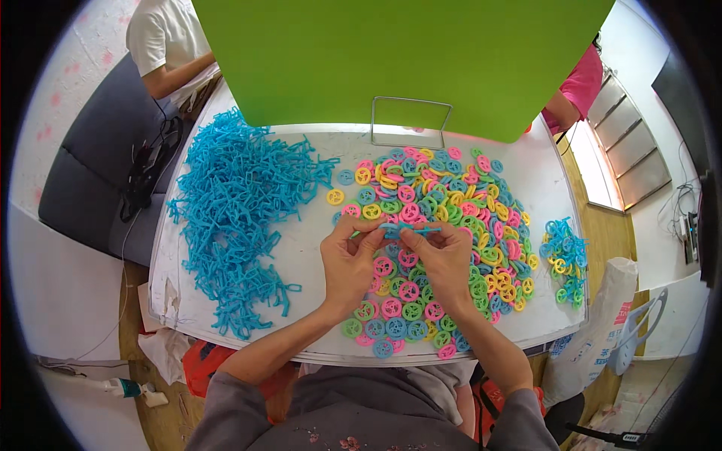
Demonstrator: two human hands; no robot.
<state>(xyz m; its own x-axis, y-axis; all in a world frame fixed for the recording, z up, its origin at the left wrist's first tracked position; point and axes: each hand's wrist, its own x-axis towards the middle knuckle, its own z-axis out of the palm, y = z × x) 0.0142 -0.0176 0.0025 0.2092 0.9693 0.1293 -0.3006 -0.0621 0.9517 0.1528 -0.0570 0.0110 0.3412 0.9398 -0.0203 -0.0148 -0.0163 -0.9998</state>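
Note:
Over the pile of small spoked plastic wheels (410, 291) in pink, yellow, green and blue, my two hands meet. My left hand (348, 263) is closed, pinching a light blue piece (389, 231) that looks like one of the wheels. Between the thumb and fingers of my right hand (445, 267) is a thin blue plastic frame piece (425, 230). The two pieces touch or overlap; whether they are joined I cannot make out. On the left of the white table lies a big heap of similar blue frame pieces (241, 203).
A green panel (406, 60) with a wire stand (410, 145) rises at the far side of the white table (312, 331). Blue pieces with wheels on them (564, 255) lie at the right edge. Other people (169, 52) sit beyond, left and right. A plastic bag (594, 338) stands at right.

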